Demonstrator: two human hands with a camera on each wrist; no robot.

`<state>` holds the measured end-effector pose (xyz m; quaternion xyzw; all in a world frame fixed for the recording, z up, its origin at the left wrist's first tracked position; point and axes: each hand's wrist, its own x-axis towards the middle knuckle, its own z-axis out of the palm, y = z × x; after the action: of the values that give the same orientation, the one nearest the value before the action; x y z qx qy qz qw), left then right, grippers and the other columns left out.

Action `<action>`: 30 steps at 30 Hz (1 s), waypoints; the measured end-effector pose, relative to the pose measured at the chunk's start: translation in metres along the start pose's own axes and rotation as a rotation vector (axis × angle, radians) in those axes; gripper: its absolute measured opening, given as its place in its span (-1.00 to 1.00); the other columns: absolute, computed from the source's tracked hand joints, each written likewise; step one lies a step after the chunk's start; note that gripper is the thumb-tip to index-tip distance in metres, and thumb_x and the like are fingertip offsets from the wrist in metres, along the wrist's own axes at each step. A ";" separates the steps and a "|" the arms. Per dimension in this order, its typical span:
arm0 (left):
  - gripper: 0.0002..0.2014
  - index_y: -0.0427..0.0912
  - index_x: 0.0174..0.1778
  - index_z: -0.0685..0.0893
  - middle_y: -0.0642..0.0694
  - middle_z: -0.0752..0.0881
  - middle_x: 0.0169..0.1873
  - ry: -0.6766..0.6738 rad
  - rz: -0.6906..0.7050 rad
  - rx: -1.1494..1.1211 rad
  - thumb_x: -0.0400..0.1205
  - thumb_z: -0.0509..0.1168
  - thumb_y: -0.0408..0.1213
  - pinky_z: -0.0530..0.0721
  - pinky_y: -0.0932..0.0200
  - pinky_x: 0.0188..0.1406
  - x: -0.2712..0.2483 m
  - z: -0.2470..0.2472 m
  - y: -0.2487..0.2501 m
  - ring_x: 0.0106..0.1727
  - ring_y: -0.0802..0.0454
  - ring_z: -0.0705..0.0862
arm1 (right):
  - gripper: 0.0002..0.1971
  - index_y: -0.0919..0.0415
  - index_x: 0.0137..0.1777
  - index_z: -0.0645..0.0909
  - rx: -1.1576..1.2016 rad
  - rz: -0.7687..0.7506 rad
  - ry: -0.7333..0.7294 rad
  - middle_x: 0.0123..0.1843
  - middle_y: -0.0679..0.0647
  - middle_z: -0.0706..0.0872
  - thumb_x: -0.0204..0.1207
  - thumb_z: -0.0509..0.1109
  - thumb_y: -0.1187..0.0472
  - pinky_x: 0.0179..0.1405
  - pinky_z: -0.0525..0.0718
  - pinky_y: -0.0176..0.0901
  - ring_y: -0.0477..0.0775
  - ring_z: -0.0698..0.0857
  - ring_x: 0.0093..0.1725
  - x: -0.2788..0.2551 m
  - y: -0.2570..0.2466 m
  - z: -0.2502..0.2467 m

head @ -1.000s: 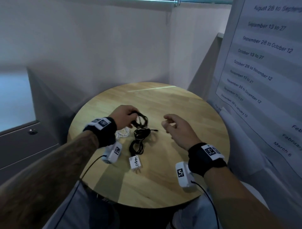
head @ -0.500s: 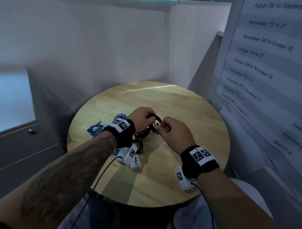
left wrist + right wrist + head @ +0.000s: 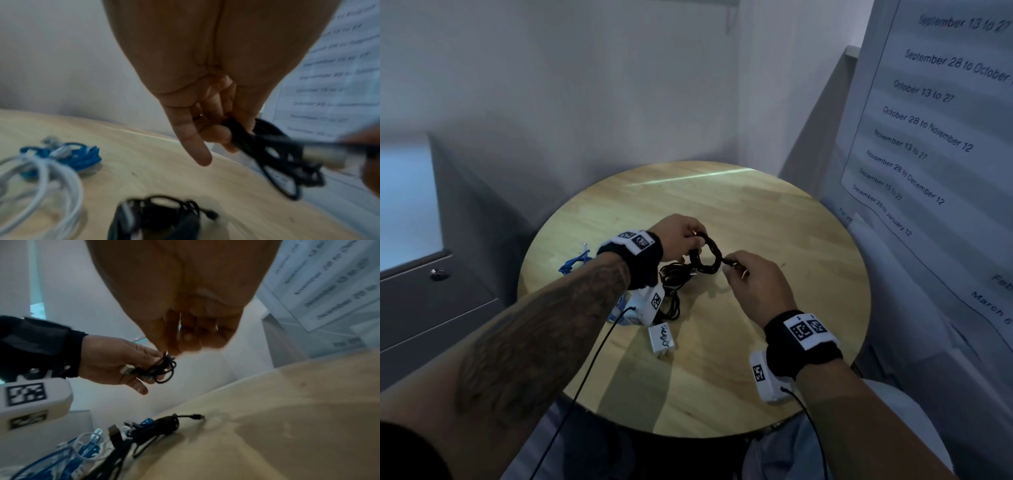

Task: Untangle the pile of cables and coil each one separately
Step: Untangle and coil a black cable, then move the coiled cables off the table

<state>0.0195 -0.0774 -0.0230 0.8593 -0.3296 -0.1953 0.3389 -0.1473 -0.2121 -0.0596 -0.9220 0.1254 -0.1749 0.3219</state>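
The left hand gripped a small black coil held above the tabletop, fingers curled round the bundled loops with the little finger sticking out straight; the right hand pinched the coil's loose end between thumb and fingertips, so both grips were clamped on the same cable; that free end ran from the coil toward the right hand, roughly crosswise between the two hands, and the right hand was the nearer to it; the coming move, most likely a wrap of the tail round the loops, would turn on this short stretch lying to the right of the coil; relative to the coil, a second black bundle lay on the tabletop below and nearer the body, a white plug nearer still, and a blue cable well to the left; the head view showed the coil as one open ring but hid a white cable behind the left wrist; the left wrist view showed that white cable coiled just beside the blue one, though it was blurred; the right wrist view alone showed a metal connector poking out of the coil against the left palm, and the pinch on the tail from below.
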 end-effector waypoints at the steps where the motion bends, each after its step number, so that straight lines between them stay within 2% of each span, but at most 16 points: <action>1: -0.81 -0.20 0.19 0.69 -0.15 0.78 -0.07 0.013 -0.022 0.036 0.70 0.30 -0.29 0.83 -0.07 -0.13 0.009 -0.001 0.000 -0.16 -0.08 0.76 | -0.77 -0.03 0.26 0.67 0.011 0.061 -0.061 -0.14 -0.12 0.70 0.65 0.37 0.03 -0.16 0.58 -0.11 0.00 0.65 -0.14 0.000 0.006 0.002; 3: -0.82 -0.20 0.18 0.70 -0.16 0.76 -0.05 0.057 -0.086 0.085 0.70 0.31 -0.28 0.82 -0.05 -0.13 0.030 -0.006 -0.004 -0.14 -0.09 0.78 | -0.61 -0.06 0.42 0.55 0.007 0.157 -0.215 -0.11 -0.11 0.72 0.61 0.41 -0.02 -0.09 0.64 -0.09 0.00 0.70 -0.11 -0.002 0.015 0.006; 4: -0.82 -0.20 0.16 0.71 -0.16 0.76 -0.07 0.080 -0.124 0.112 0.69 0.33 -0.26 0.81 -0.03 -0.13 0.040 -0.009 -0.006 -0.15 -0.10 0.78 | -0.59 -0.07 0.42 0.53 0.000 0.172 -0.287 -0.10 -0.11 0.72 0.60 0.42 -0.06 -0.06 0.67 -0.08 -0.01 0.71 -0.09 -0.003 0.018 0.007; 8: -0.76 -0.25 0.09 0.76 -0.22 0.75 -0.02 0.110 -0.253 0.410 0.64 0.37 -0.17 0.70 0.00 -0.02 0.074 -0.007 -0.023 -0.04 -0.20 0.74 | -0.68 -0.06 0.29 0.61 -0.032 0.126 -0.564 0.04 -0.08 0.73 0.61 0.37 -0.13 0.04 0.72 -0.06 -0.01 0.72 0.00 -0.007 0.014 0.014; 10: -0.81 -0.25 -0.01 0.73 -0.21 0.73 -0.07 0.076 -0.341 0.513 0.62 0.35 -0.19 0.67 0.04 -0.03 0.084 -0.001 -0.033 -0.10 -0.16 0.68 | -0.70 -0.04 0.26 0.62 -0.073 0.082 -0.674 0.11 -0.05 0.72 0.63 0.36 -0.14 0.06 0.71 -0.03 0.03 0.71 0.04 -0.009 0.009 0.019; 12: -0.85 -0.19 -0.21 0.64 -0.11 0.67 -0.25 0.042 -0.412 0.592 0.61 0.34 -0.19 0.60 0.11 -0.13 0.092 0.004 -0.043 -0.18 -0.11 0.61 | -0.70 -0.02 0.24 0.62 -0.092 0.046 -0.722 0.13 -0.04 0.72 0.64 0.34 -0.15 0.09 0.71 0.00 0.05 0.69 0.06 -0.011 0.006 0.023; 15: -0.67 -0.12 -0.43 0.48 -0.02 0.50 -0.43 0.007 -0.459 0.611 0.62 0.34 -0.15 0.52 0.14 -0.16 0.095 0.004 -0.051 -0.20 -0.08 0.56 | -0.69 -0.02 0.25 0.62 -0.089 0.031 -0.728 0.13 -0.05 0.72 0.64 0.34 -0.16 0.11 0.71 0.01 0.04 0.69 0.07 -0.012 0.002 0.023; 17: -0.72 -0.15 -0.35 0.52 -0.03 0.52 -0.38 0.020 -0.450 0.569 0.65 0.32 -0.14 0.51 0.14 -0.11 0.087 -0.002 -0.046 -0.14 -0.08 0.55 | -0.70 -0.03 0.26 0.62 -0.082 0.027 -0.727 0.12 -0.05 0.72 0.64 0.34 -0.15 0.11 0.71 -0.01 0.03 0.69 0.07 -0.017 -0.003 0.021; 19: -0.77 -0.23 -0.11 0.59 -0.16 0.67 -0.13 0.064 -0.392 0.505 0.68 0.29 -0.11 0.53 0.12 0.00 0.071 -0.018 -0.034 -0.05 -0.11 0.56 | -0.72 -0.05 0.24 0.63 -0.058 0.032 -0.715 0.09 -0.07 0.72 0.64 0.35 -0.15 0.09 0.71 -0.04 0.00 0.70 0.05 -0.023 -0.009 0.019; 21: -0.67 -0.33 0.09 0.68 -0.26 0.71 0.15 0.160 -0.303 0.368 0.68 0.31 -0.09 0.58 0.05 0.17 0.043 -0.042 -0.022 0.11 -0.19 0.65 | -0.77 -0.09 0.19 0.64 -0.023 0.034 -0.683 0.04 -0.10 0.72 0.64 0.36 -0.14 0.07 0.70 -0.05 -0.03 0.70 0.02 -0.032 -0.016 0.020; 22: -0.67 -0.33 0.14 0.71 -0.26 0.72 0.16 0.229 -0.256 0.255 0.67 0.33 -0.11 0.60 0.03 0.21 0.023 -0.056 -0.017 0.15 -0.21 0.67 | -0.79 -0.09 0.16 0.65 -0.008 0.022 -0.652 0.00 -0.12 0.73 0.63 0.38 -0.12 0.05 0.70 -0.05 -0.05 0.70 -0.02 -0.039 -0.021 0.021; 23: -0.71 -0.31 0.11 0.73 -0.27 0.74 0.08 0.301 -0.207 0.139 0.66 0.35 -0.13 0.63 0.03 0.18 0.002 -0.071 -0.015 0.11 -0.20 0.70 | -0.82 -0.10 0.15 0.66 0.006 -0.001 -0.611 -0.05 -0.14 0.74 0.62 0.39 -0.09 0.01 0.69 -0.07 -0.09 0.70 -0.07 -0.048 -0.026 0.024; 25: -0.86 -0.23 -0.02 0.69 -0.20 0.71 -0.20 0.465 -0.140 -0.080 0.66 0.36 -0.21 0.62 0.12 -0.11 -0.045 -0.098 -0.019 -0.14 -0.13 0.69 | -0.86 -0.10 0.13 0.68 0.053 -0.054 -0.530 -0.19 -0.17 0.73 0.61 0.42 0.00 -0.12 0.64 -0.22 -0.25 0.66 -0.24 -0.074 -0.038 0.033; 26: -0.91 -0.21 -0.03 0.67 -0.14 0.67 -0.28 0.554 -0.124 -0.161 0.66 0.35 -0.26 0.56 0.17 -0.24 -0.071 -0.110 -0.023 -0.24 -0.07 0.65 | -0.86 -0.08 0.13 0.69 0.084 -0.079 -0.510 -0.24 -0.18 0.71 0.60 0.42 0.04 -0.17 0.61 -0.29 -0.27 0.64 -0.29 -0.089 -0.045 0.039; 28: -0.89 -0.24 0.04 0.70 -0.09 0.65 -0.27 0.739 -0.116 -0.254 0.65 0.35 -0.32 0.49 0.25 -0.25 -0.126 -0.132 -0.039 -0.25 0.01 0.60 | -0.83 -0.07 0.16 0.69 0.096 -0.147 -0.537 -0.26 -0.18 0.70 0.60 0.43 0.04 -0.15 0.60 -0.27 -0.25 0.63 -0.29 -0.119 -0.061 0.055; 30: -0.88 -0.20 0.05 0.72 -0.06 0.69 -0.20 0.882 -0.160 -0.236 0.65 0.35 -0.29 0.55 0.32 -0.21 -0.185 -0.151 -0.065 -0.20 0.05 0.62 | -0.81 -0.07 0.17 0.70 0.041 -0.258 -0.565 -0.19 -0.19 0.71 0.59 0.41 0.03 -0.06 0.63 -0.21 -0.21 0.63 -0.21 -0.143 -0.080 0.074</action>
<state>0.0014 0.1560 0.0562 0.8387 -0.0620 0.1270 0.5260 -0.2373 -0.0614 -0.0975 -0.9357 -0.0910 0.0465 0.3376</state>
